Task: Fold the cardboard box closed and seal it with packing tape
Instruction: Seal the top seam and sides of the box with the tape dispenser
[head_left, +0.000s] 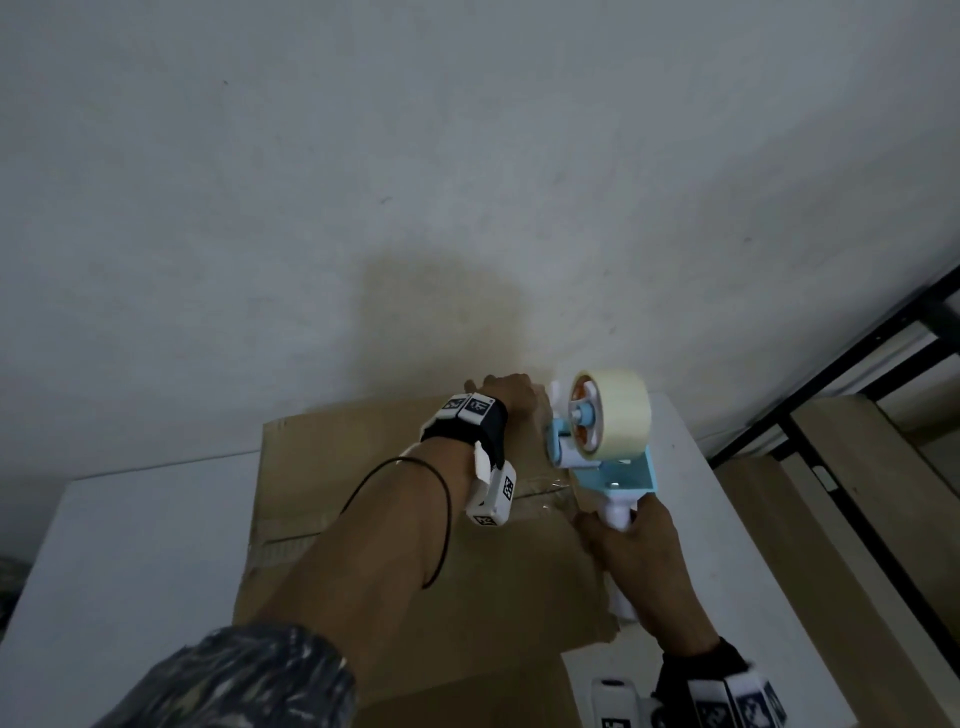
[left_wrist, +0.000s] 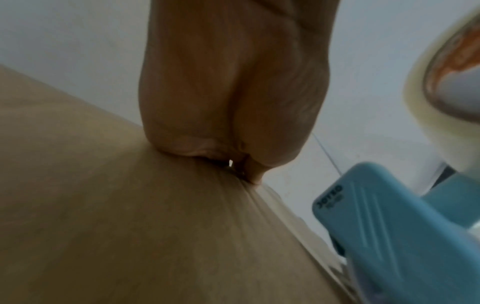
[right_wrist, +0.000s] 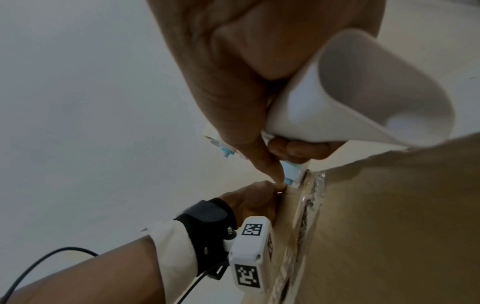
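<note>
Centre frame: right hand (head_left: 631, 540) gripping tape gun (head_left: 602, 431) handle; left hand (head_left: 511, 397) pressing far edge of box (head_left: 363, 467), fingers hidden, grip unclear.

A pale grey wall (head_left: 467, 156) fills the far side of the scene; a white table (head_left: 130, 545) stands against it. Light wooden panels (head_left: 852, 519) and a black frame (head_left: 831, 384) lie to the right.

box (head_left: 415, 545) on table (head_left: 130, 545), tape dispenser (head_left: 602, 441) over its far right edge.
</note>
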